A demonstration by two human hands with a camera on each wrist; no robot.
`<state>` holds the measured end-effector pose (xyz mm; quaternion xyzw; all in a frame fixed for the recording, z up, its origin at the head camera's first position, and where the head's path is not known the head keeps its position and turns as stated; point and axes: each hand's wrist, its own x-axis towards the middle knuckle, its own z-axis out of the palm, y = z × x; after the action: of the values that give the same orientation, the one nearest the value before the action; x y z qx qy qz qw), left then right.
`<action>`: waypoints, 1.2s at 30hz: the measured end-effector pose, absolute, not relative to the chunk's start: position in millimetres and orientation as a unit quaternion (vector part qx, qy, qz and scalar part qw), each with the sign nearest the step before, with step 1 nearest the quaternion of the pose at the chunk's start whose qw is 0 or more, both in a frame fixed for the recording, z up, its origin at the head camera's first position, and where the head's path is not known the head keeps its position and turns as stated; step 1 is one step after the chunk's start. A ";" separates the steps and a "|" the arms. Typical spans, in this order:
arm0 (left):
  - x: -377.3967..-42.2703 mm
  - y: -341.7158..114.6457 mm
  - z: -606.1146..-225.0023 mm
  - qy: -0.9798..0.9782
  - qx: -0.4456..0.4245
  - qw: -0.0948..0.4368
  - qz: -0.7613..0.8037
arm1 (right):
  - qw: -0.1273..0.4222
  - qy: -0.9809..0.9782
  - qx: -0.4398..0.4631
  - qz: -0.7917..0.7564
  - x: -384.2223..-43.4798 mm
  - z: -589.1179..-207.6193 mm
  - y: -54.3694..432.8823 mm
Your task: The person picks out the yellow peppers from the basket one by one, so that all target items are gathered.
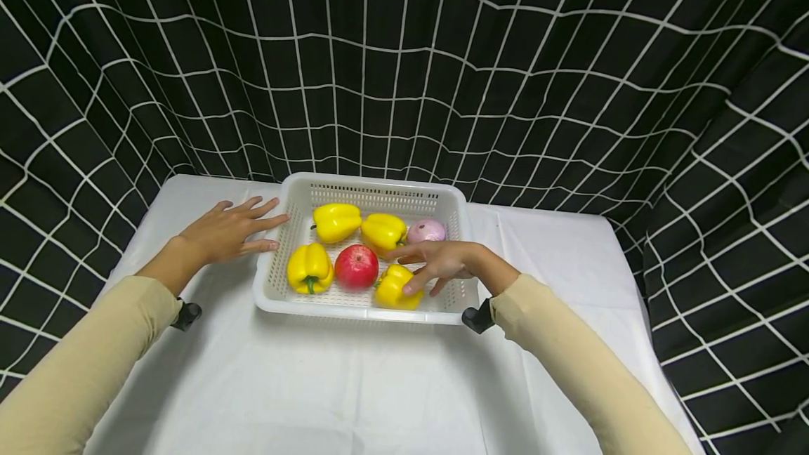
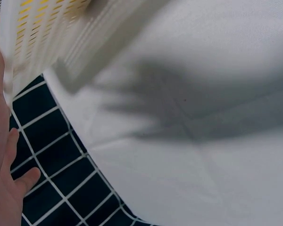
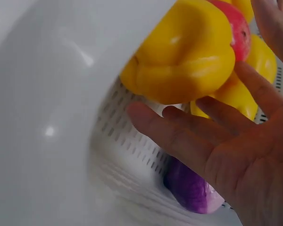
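Note:
A white plastic basket (image 1: 363, 313) holds several yellow bell peppers, a red round fruit (image 1: 357, 267) and a purple-pink round vegetable (image 1: 426, 230). My left hand (image 1: 230, 232) is at the basket's left rim, fingers spread and fairly straight; the fingertips reach the rim. Over the basket's right side, my right hand (image 1: 440, 262) hangs with fingers apart above the front-right yellow bell pepper (image 1: 395, 288). In the right wrist view, the fingers (image 3: 179, 134) are beside that bell pepper (image 3: 188, 52) and do not grip it. The purple vegetable (image 3: 191, 188) lies below the hand there.
Other yellow bell peppers lie at the back left (image 1: 337, 222), back middle (image 1: 383, 232) and front left (image 1: 310, 268) of the basket. White cloth (image 1: 354, 385) covers the table. A black curtain (image 1: 404, 55) with white grid lines surrounds its back and sides.

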<state>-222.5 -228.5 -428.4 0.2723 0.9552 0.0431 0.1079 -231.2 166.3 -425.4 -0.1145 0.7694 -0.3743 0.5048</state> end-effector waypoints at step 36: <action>-222.4 -229.8 -429.7 0.953 0.277 0.107 0.052 | 0.533 0.774 -0.091 -0.329 -243.6 -435.4 145.7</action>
<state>-222.4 -229.8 -429.7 0.2773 0.9534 0.0523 0.1069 -243.6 145.7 -435.4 -0.0915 0.7745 -0.3290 0.5325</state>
